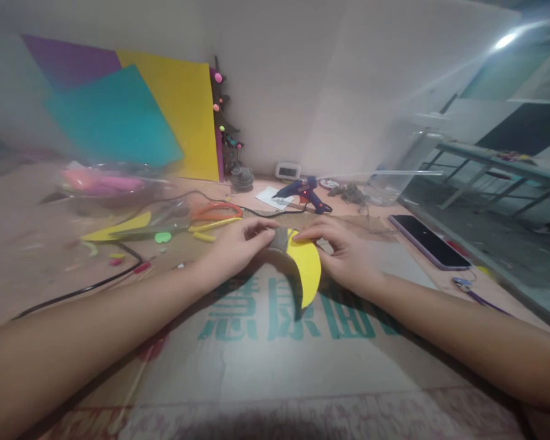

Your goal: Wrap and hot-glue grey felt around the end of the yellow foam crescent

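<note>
A yellow crescent-shaped piece (308, 269), which looks like craft foam or card, hangs point down over the printed cardboard. At its upper end sits a small grey piece (280, 239) whose material I cannot make out. My left hand (241, 243) pinches the grey piece between thumb and fingers. The crescent's top edge is gripped by my right hand (341, 249), with the index finger lying over its front. Part of both hands' fingertips is hidden behind the pieces.
A blue glue gun (309, 190) rests beyond my hands, its red light lit. Orange-handled scissors (215, 212) lie to the left among yellow scraps. A phone (431, 241) is at the right edge. Coloured sheets (114, 116) lean on the wall beside a small decorated tree (229, 134).
</note>
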Demonstrator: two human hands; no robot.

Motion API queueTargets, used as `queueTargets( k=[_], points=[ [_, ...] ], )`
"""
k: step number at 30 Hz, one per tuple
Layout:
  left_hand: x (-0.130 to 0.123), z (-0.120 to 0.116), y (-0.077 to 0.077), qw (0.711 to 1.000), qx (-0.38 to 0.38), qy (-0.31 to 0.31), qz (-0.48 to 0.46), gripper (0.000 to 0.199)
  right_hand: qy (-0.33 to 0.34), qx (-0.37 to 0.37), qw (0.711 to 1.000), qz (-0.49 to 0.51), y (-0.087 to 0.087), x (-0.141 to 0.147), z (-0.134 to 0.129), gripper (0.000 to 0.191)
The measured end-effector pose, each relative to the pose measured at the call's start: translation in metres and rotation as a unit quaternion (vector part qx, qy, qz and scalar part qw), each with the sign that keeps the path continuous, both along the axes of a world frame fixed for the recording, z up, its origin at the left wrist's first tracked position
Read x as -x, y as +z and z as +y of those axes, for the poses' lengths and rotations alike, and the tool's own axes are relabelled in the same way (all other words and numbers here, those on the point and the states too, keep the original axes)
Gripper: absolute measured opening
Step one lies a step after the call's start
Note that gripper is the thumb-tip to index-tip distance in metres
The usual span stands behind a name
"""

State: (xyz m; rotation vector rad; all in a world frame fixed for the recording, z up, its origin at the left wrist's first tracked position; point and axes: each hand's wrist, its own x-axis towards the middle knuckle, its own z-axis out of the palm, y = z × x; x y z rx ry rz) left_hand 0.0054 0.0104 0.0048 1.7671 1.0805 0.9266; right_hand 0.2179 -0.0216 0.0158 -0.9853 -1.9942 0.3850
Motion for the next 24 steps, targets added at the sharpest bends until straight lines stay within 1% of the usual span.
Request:
queueTargets(
  k=[2,4,5,6,8,10,11,13,15,17,18,20,22,24],
  points=[
    [0.000,-0.001,0.001,1.000,-0.015,0.008,-0.007,0.038,-0.022,0.021,0.999,0.021,-0.001,-0.001,0.001,0.014],
    [0.000,-0.002,0.001,1.000,-0.026,0.008,-0.001,0.038,-0.057,0.060,0.995,0.064,-0.003,-0.002,0.003,0.016],
    [0.000,-0.002,0.000,0.999,-0.031,0.008,0.004,0.038,-0.064,0.087,0.991,0.079,-0.003,-0.002,0.004,0.020],
    [0.000,-0.002,-0.001,0.999,-0.035,0.007,0.009,0.037,-0.059,0.119,0.987,0.086,-0.004,-0.003,0.005,0.025],
    [0.000,-0.001,-0.004,0.999,-0.046,0.004,0.015,0.037,-0.027,0.180,0.979,0.092,-0.005,-0.003,0.007,0.036],
    [0.001,-0.001,-0.006,0.998,-0.057,0.001,0.014,0.037,0.003,0.216,0.971,0.100,-0.006,-0.003,0.009,0.043],
    [0.001,0.000,-0.006,0.998,-0.063,0.002,0.013,0.036,0.009,0.224,0.970,0.098,-0.006,-0.003,0.009,0.041],
    [0.001,0.000,-0.007,0.997,-0.070,0.011,0.010,0.034,-0.007,0.225,0.972,0.070,-0.005,-0.002,0.009,0.029],
    [0.001,0.000,-0.007,0.997,-0.069,0.026,0.005,0.032,-0.041,0.192,0.980,0.019,-0.003,-0.002,0.007,0.019],
    [0.001,0.001,-0.006,0.997,-0.063,0.039,-0.003,0.031,-0.058,0.099,0.993,-0.037,0.002,-0.004,0.006,0.016],
    [0.001,0.001,-0.006,0.997,-0.059,0.044,-0.006,0.031,-0.048,0.039,0.996,-0.066,0.005,-0.006,0.006,0.016],
    [0.000,0.002,-0.006,0.997,-0.058,0.056,-0.008,0.030,-0.003,-0.069,0.990,-0.121,0.011,-0.012,0.006,0.016],
    [0.000,0.003,-0.005,0.996,-0.063,0.066,-0.006,0.029,0.050,-0.131,0.974,-0.176,0.016,-0.018,0.008,0.017],
    [-0.001,0.003,-0.005,0.995,-0.073,0.071,-0.004,0.027,0.089,-0.159,0.956,-0.230,0.021,-0.023,0.008,0.017]
  ],
)
